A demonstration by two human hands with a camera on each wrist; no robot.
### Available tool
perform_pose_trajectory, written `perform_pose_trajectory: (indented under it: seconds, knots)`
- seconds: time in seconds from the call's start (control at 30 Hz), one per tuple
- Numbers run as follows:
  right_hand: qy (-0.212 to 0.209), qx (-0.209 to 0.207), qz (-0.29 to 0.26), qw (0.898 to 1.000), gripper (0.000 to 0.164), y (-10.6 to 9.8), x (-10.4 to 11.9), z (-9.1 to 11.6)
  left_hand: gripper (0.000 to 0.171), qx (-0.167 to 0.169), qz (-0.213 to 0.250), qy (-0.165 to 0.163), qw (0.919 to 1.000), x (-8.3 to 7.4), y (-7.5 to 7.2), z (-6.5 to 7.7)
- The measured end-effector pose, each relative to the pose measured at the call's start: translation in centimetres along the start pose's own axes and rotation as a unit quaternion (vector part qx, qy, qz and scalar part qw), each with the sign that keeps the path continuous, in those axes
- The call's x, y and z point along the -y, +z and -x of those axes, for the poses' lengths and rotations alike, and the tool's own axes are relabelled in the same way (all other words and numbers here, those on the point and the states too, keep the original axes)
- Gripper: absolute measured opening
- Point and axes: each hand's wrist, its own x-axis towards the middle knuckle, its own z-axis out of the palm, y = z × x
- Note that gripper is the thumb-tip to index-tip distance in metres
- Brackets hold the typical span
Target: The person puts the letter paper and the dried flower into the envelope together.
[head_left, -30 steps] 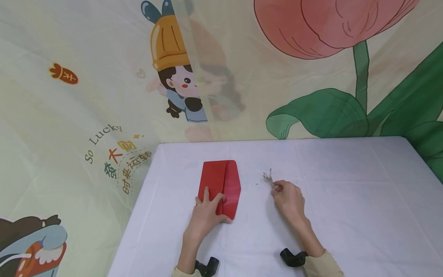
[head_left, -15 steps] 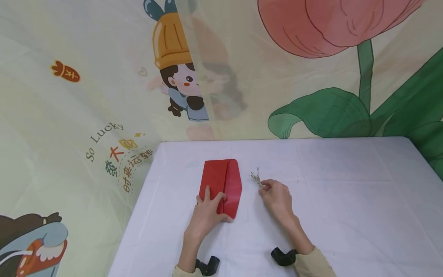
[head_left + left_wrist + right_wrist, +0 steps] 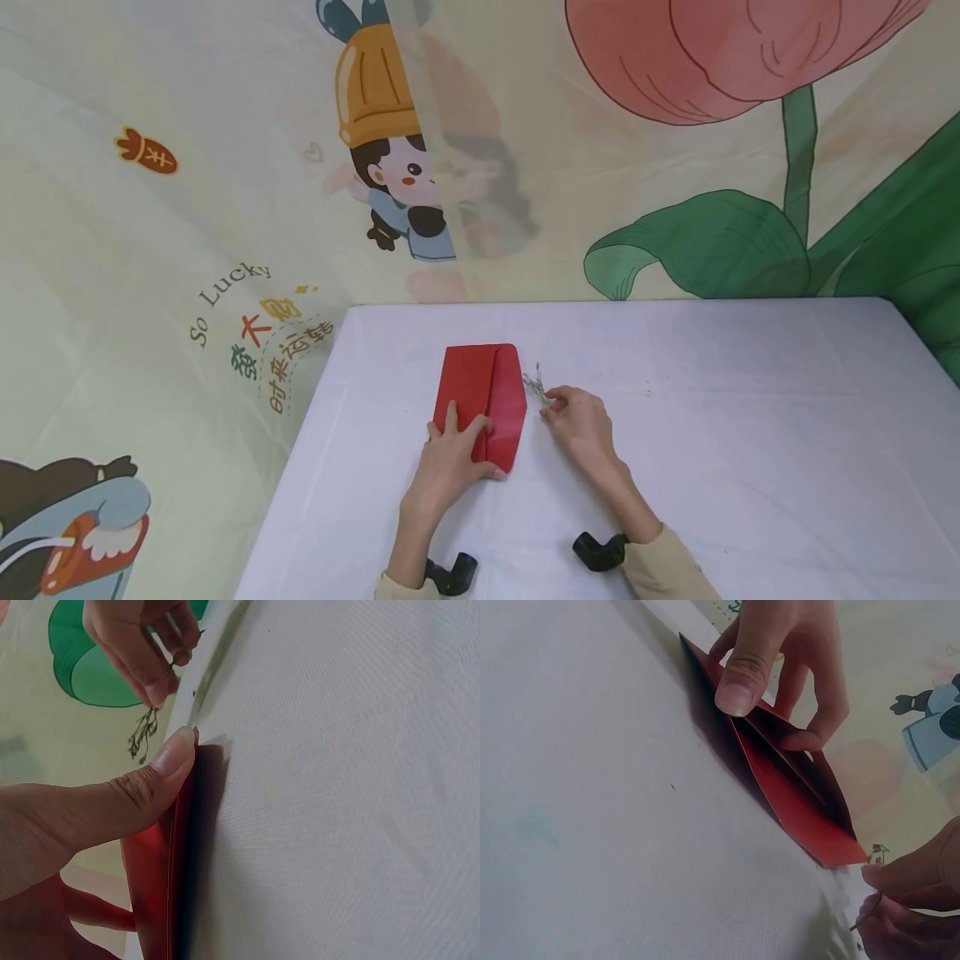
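Note:
A red paper envelope (image 3: 467, 375) lies on the white-covered table, its flap unfolded to the right. My left hand (image 3: 450, 462) holds its near end, thumb at the lower edge and fingers spread over the front. The right wrist view shows the envelope's mouth (image 3: 799, 814) gaping, with the left thumb on the flap side and a fingertip at the opposite edge. Just right of the flap, my right hand (image 3: 583, 425) pinches a small sprig of dried flowers (image 3: 535, 385) between thumb and fingertips. Its thin heads point toward the envelope; the stem (image 3: 868, 913) shows below the fingers.
Tiny dark crumbs (image 3: 660, 392) dot the white tablecloth (image 3: 750, 450) to the right. Behind the table's far edge hangs a printed cloth backdrop (image 3: 510, 75). Black wrist devices (image 3: 600, 552) sit at both sleeves.
My right hand has moved left with the sprig, from well to the right of the envelope up to its flap edge. The left hand and envelope stay in place.

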Motion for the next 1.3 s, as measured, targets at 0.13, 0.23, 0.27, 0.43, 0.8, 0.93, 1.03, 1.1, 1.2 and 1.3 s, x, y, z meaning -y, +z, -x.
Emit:
perform_pose_trajectory:
  seconds: [0.13, 0.23, 0.27, 0.43, 0.8, 0.93, 1.03, 1.1, 1.2, 1.3]
  knots:
    - [-0.003, 0.012, 0.002, 1.0, 0.022, 0.4, 0.6, -0.3, 0.071, 0.0, 0.005, -0.001, 1.0, -0.1, -0.1, 0.1]
    - [-0.003, 0.021, 0.002, 1.0, 0.022, 0.7, 1.0, -0.4, 0.072, 0.004, 0.007, -0.003, 1.0, -0.2, -0.2, 0.1]
    - [-0.004, 0.024, 0.001, 1.0, 0.022, 0.9, 1.1, -0.4, 0.071, 0.004, 0.007, -0.002, 1.0, -0.2, -0.2, 0.1]
    - [-0.008, 0.034, 0.0, 0.999, 0.02, 1.5, 1.4, -0.6, 0.071, 0.005, 0.007, -0.002, 1.0, -0.1, -0.2, 0.1]
    - [-0.027, 0.044, -0.005, 0.999, 0.02, 2.3, 2.1, -0.8, 0.072, 0.009, 0.005, -0.009, 0.9999, 0.0, -0.3, 0.2]
    - [-0.03, 0.051, -0.01, 0.998, 0.02, 2.5, 2.3, -0.9, 0.07, 0.009, 0.009, -0.011, 0.9999, 0.0, -0.4, 0.2]
    - [-0.032, 0.058, -0.016, 0.998, 0.021, 2.8, 2.4, -0.9, 0.07, 0.011, 0.013, -0.014, 0.9998, 0.0, -0.3, 0.2]
    - [-0.033, 0.062, -0.016, 0.997, 0.021, 2.9, 2.5, -0.9, 0.071, 0.012, 0.015, -0.016, 0.9997, 0.0, -0.3, 0.2]
    - [-0.036, 0.066, -0.018, 0.997, 0.022, 3.1, 2.5, -1.0, 0.072, 0.017, 0.018, -0.02, 0.9995, 0.0, -0.3, 0.2]
    - [-0.043, 0.065, -0.021, 0.997, 0.022, 3.3, 2.5, -1.0, 0.071, 0.019, 0.023, -0.022, 0.9993, 0.0, -0.4, 0.1]
